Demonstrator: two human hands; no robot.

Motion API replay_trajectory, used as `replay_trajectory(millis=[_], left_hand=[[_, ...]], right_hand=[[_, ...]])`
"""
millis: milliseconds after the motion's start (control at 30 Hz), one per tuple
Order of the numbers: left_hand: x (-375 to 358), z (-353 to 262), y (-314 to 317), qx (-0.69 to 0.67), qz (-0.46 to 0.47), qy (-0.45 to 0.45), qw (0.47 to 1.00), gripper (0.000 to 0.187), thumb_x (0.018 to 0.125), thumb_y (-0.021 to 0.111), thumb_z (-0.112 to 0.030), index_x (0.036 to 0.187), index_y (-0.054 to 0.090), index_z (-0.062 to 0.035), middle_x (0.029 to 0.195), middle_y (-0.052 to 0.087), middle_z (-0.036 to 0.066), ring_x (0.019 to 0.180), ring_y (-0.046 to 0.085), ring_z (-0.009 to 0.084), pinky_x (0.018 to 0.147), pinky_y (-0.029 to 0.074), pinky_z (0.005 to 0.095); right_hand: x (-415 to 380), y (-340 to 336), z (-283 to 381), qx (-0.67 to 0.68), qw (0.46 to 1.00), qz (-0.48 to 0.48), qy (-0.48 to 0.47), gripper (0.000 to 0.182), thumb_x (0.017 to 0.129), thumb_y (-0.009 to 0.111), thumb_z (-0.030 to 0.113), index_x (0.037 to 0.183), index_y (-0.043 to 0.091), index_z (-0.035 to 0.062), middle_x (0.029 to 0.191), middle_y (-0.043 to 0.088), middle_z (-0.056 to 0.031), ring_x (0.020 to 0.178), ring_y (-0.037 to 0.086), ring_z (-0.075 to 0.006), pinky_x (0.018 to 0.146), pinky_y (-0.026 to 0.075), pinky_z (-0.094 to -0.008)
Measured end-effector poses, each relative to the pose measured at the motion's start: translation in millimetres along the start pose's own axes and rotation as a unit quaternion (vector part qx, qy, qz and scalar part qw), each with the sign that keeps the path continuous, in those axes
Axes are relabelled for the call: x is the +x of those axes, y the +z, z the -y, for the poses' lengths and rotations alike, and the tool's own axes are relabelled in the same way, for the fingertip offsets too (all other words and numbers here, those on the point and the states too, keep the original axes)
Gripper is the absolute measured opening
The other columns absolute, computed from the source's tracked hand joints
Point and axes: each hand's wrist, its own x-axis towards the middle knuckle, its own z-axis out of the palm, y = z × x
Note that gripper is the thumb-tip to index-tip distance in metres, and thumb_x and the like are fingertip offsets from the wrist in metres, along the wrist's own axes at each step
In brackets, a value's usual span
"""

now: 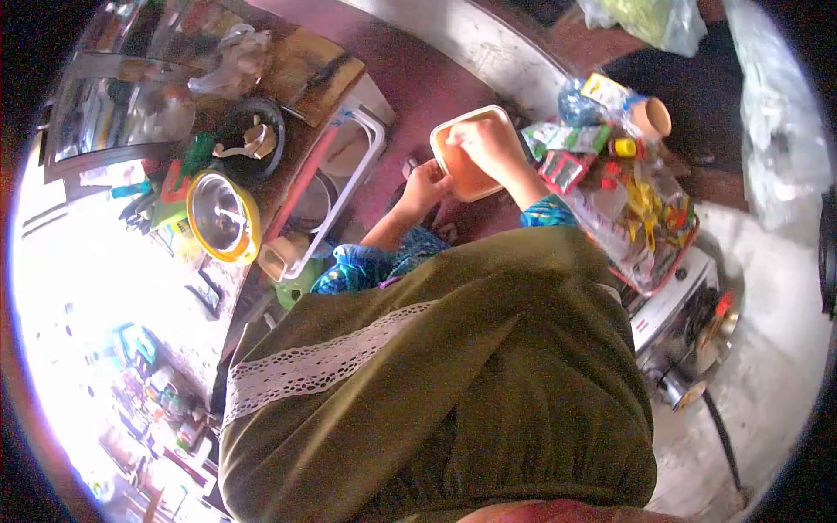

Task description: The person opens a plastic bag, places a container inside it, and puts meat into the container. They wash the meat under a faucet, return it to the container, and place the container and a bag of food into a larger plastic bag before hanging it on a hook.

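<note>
Lacy olive cloth (488,383); left hand (424,188) holds squarish tub (472,180).

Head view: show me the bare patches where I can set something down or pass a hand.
For setting down, the wooden board looks bare beside the crumpled plastic bag. For passing, the reddish floor shows between board and pale wall. Crowded: around the yellow bowl and the right-hand packets.
</note>
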Motion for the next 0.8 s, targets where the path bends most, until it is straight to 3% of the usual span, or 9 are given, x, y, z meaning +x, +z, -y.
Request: replay_trajectory(millis=[33,200,300,433,467,633,700,733,800], left_hand=[[7,-9,-4,-0.023,-0.01,-0.013,1.0,0.025,0.082,0.056,-0.007,0.104,0.052,0.003,0.09,0.06,0.005,0.076,0.056,0.0098,0.068,0.048,0.0253],[60,-46,-41,-0.054,-0.042,0.007,0.998,0.025,0.083,0.056,-0.008,0.104,0.052,0.0028,0.088,0.06,0.005,0.074,0.057,0.0108,0.065,0.049,0.0255],[99,-63,-71,-0.054,-0.068,0.028,0.996,0.024,0.083,0.056,-0.009,0.104,0.052,0.0022,0.086,0.06,0.005,0.072,0.057,0.0103,0.063,0.048,0.0241],[131,-123,-98,-0.042,-0.1,0.005,0.994,0.023,0.082,0.055,-0.008,0.103,0.053,0.0012,0.083,0.06,0.004,0.07,0.056,0.0086,0.054,0.046,0.0217],[141,-132,-98,-0.08,-0.124,0.041,0.988,0.022,0.082,0.055,-0.009,0.102,0.053,0.0017,0.079,0.06,0.003,0.066,0.055,0.0074,0.05,0.043,0.0209],[182,-152,-133,-0.048,-0.158,0.075,0.983,0.022,0.081,0.056,-0.009,0.099,0.055,0.0027,0.079,0.062,0.006,0.069,0.056,0.0087,0.06,0.047,0.0232],[179,-186,-129,-0.019,-0.174,0.038,0.984,0.022,0.085,0.052,-0.008,0.105,0.052,0.0018,0.089,0.061,0.008,0.08,0.056,0.0119,0.07,0.047,0.0257],[179,-199,-130,0.035,-0.198,0.056,0.978,0.022,0.085,0.054,-0.009,0.104,0.053,0.0018,0.086,0.062,0.007,0.077,0.056,0.0109,0.067,0.046,0.0252],[187,-211,-132,-0.021,-0.221,0.041,0.974,0.024,0.084,0.057,-0.012,0.103,0.054,0.0019,0.083,0.061,0.005,0.071,0.055,0.0096,0.062,0.045,0.0243]], right_hand=[[16,-10,5,0.015,0.998,0.044,0.046,0.012,0.074,0.053,0.012,0.075,0.063,0.0055,0.073,0.062,-0.014,0.07,0.061,-0.0269,0.062,0.046,-0.036],[100,-41,-2,-0.005,0.989,0.15,-0.015,0.021,0.076,0.049,-0.004,0.095,0.059,-0.0019,0.091,0.061,-0.0153,0.086,0.059,-0.0271,0.077,0.046,-0.0327],[149,-42,1,0.02,0.996,0.067,-0.06,0.016,0.078,0.051,0.005,0.089,0.061,0.0007,0.082,0.061,-0.0158,0.08,0.059,-0.0267,0.073,0.046,-0.0366],[203,-50,21,-0.14,0.979,0.144,-0.021,0.028,0.074,0.057,0.004,0.102,0.058,0.0019,0.105,0.056,-0.0136,0.096,0.055,-0.0283,0.085,0.043,-0.0344],[212,-39,12,-0.16,0.979,0.11,-0.058,0.03,0.073,0.058,0.007,0.103,0.059,0.006,0.11,0.054,-0.0117,0.103,0.05,-0.0291,0.088,0.04,-0.039],[282,-3,3,-0.306,0.941,0.124,-0.071,0.024,0.075,0.051,0.011,0.097,0.061,0.0091,0.106,0.056,-0.0117,0.106,0.046,-0.0299,0.089,0.034,-0.0488],[312,4,1,-0.414,0.877,0.233,-0.07,0.02,0.077,0.049,0.014,0.09,0.063,0.0078,0.098,0.06,-0.0127,0.107,0.046,-0.0332,0.089,0.033,-0.0554],[325,14,-7,-0.4,0.884,0.234,-0.064,0.019,0.078,0.047,0.013,0.086,0.064,0.0095,0.096,0.061,-0.0106,0.105,0.047,-0.031,0.087,0.032,-0.0573],[351,22,-12,-0.378,0.892,0.236,-0.074,0.021,0.079,0.045,0.015,0.085,0.064,0.0095,0.095,0.061,-0.0112,0.1,0.051,-0.0294,0.085,0.037,-0.0498]])
